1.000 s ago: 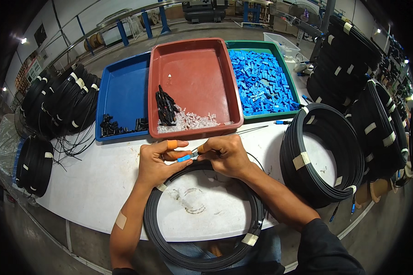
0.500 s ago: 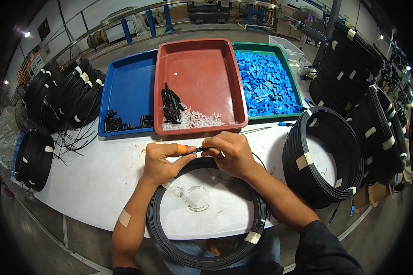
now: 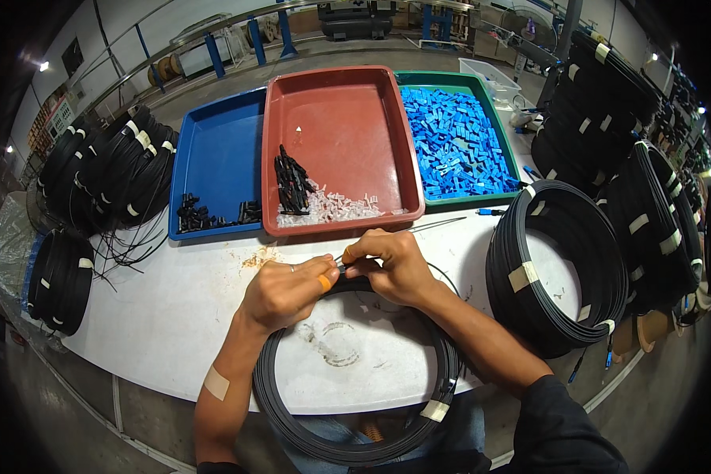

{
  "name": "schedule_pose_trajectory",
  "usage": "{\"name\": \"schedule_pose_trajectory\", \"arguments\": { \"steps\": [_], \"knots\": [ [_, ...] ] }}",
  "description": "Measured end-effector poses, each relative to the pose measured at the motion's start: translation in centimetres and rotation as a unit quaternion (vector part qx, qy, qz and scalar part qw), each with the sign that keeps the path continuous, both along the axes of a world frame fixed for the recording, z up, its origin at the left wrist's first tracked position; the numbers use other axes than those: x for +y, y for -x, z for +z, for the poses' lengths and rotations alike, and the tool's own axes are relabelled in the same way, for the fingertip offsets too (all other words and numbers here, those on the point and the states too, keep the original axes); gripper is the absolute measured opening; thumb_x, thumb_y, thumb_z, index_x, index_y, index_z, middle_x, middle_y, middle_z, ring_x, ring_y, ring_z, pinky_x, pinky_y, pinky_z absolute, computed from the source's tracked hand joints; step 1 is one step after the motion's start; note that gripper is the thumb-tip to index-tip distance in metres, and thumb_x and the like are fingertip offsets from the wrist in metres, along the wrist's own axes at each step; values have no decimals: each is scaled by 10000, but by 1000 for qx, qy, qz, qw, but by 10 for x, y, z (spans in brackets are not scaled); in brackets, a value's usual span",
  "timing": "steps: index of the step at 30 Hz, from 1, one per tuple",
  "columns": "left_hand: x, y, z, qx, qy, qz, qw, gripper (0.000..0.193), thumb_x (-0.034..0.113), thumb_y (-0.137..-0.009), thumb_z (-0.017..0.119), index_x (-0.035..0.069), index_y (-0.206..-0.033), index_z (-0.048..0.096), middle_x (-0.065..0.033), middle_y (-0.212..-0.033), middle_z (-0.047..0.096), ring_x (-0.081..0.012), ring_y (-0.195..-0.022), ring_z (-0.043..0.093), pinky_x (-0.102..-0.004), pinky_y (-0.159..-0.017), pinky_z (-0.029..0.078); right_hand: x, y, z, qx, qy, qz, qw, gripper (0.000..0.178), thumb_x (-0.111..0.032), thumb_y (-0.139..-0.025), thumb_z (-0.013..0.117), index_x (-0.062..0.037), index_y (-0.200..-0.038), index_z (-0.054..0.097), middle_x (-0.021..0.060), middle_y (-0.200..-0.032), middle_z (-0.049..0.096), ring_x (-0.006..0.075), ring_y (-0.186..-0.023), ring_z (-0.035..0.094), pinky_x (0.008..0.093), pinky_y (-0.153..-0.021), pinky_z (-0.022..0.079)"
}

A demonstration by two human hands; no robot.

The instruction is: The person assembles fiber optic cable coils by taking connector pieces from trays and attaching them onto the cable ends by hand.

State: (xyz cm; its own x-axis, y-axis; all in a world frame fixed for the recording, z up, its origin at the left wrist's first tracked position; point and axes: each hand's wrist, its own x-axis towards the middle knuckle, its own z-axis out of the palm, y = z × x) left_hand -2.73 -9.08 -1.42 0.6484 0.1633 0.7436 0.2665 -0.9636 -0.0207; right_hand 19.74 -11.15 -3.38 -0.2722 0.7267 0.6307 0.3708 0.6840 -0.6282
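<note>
My left hand [image 3: 286, 292] and my right hand [image 3: 391, 267] meet above the far rim of a coil of black cable [image 3: 270, 387]. Between their fingertips is a small dark connector [image 3: 341, 269] on a cable end, mostly covered by the fingers. Both hands are closed in a pinch on it. A thin strand of black cable arcs from near my right hand down to the coil's right side. Orange bands wrap a digit on each hand. The coil lies partly on the white table [image 3: 166, 316] and partly over its front edge, bound with pale tape.
Beyond my hands stand a blue tray [image 3: 221, 150] with black parts, a red tray [image 3: 340, 118] with black and clear pieces, and a green tray [image 3: 511, 162] full of blue connectors. Cable coils [image 3: 521, 276] stand at the right; more coils [image 3: 59, 280] are stacked left.
My left hand has turned over, its fingers now stretched across toward the right fingertips and hiding more of the connector. My right hand has barely shifted.
</note>
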Motion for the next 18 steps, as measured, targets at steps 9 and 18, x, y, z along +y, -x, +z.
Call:
{"name": "schedule_pose_trajectory", "arguments": {
  "steps": [9,18],
  "knots": [
    [-8,1,0,-137,365,48,920,155,23,-793,830,-41,-920,768,-136,-822,776,-164,-696,756,-232,-616,586,-5,4,9,40,-39,6,998,230,20,-724,826,-11,-927,724,118,-809,715,268,-757,683,358,-715,543],
    [-7,3,5,28,-65,-3,997,141,-32,-756,747,17,-888,741,-144,-976,771,-199,-693,756,-253,-471,527,-8,1,11,11,128,36,991,243,73,-719,785,-26,-931,717,113,-815,715,279,-772,682,364,-692,538]
  ]
}}
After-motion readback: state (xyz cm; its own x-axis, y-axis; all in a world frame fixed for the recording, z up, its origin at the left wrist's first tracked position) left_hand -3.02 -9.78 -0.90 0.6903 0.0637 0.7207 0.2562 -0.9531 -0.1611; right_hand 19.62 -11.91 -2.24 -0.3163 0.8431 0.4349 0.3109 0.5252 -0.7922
